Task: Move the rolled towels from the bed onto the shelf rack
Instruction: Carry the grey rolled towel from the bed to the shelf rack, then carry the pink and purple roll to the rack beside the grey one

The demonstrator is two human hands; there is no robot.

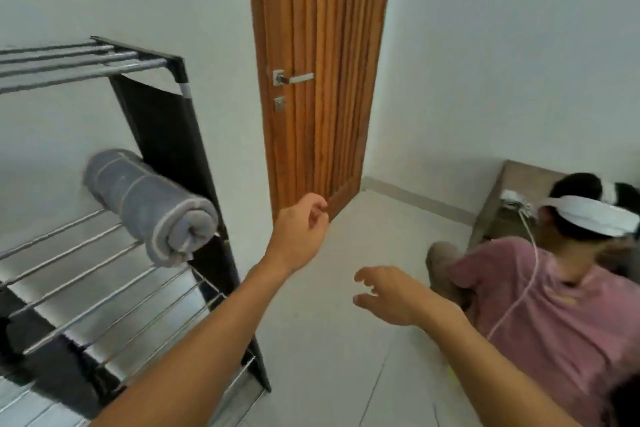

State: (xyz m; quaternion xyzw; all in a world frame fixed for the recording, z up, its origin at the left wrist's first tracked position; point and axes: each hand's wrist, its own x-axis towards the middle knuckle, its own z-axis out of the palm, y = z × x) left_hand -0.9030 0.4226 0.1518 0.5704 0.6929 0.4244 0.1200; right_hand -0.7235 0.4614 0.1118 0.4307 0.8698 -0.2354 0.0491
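Grey rolled towel laid on shelf rack middle tier, end overhanging rail edge. Left hand loosely curled, nothing held; right hand spread, nothing held. Risk judged: towel rolled off if rack bumped.

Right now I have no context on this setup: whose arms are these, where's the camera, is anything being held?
There is no robot: one wide-angle camera sits on a person's head, looking forward and down at their own arms. The left hand and right hand both hang in the air with loosely curled fingers, holding nothing. A grey rolled towel lies on the metal bars of the shelf rack. Beyond stand a wooden door and, seated on the floor, another person.
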